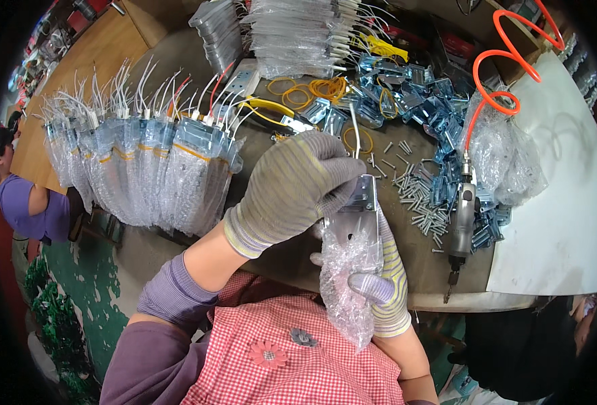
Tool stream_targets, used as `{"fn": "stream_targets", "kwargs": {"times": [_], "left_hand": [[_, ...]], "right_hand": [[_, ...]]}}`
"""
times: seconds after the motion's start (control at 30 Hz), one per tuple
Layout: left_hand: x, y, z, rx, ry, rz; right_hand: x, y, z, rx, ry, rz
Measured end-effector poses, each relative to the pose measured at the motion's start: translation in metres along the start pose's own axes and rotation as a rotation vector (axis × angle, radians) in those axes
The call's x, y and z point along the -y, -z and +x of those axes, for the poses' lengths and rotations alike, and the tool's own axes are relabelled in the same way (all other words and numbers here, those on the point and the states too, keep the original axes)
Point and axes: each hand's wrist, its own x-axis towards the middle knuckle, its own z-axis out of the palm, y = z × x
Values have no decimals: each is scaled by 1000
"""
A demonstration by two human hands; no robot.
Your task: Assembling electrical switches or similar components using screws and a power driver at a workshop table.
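In front of my apron, a flat metal part in bubble wrap [347, 287] stands upright, its lower end towards me. My right hand [391, 287], in a striped grey glove, grips it from the right side, thumb across the front. At its top sits a shiny metal bracket [361, 196], with a white wire [356, 131] rising behind it. My left hand [295, 179], gloved alike, is closed at the bracket's upper left corner. Its fingertips are pressed together there; whatever they pinch is hidden.
Bubble-wrapped parts with white wires [143, 165] stand in a row at left; more lie stacked [292, 40] at the back. Loose brackets [413, 91], screws [420, 202], rubber bands [329, 89] and an air screwdriver [463, 219] on an orange coiled hose lie right. Another person [35, 206] is far left.
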Motion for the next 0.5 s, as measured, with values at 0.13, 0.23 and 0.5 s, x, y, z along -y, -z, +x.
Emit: {"fn": "stream_targets", "kwargs": {"times": [0.13,0.23,0.5], "left_hand": [[-2,6,-11,-9,-173,207],[-4,6,-16,-68,57,91],[-21,-1,-82,182,34,-26]], "right_hand": [[-8,-3,-6,14,-13,-14],[-12,-3,-7,26,-9,-37],[-49,4,-23,27,397,-1160]]}}
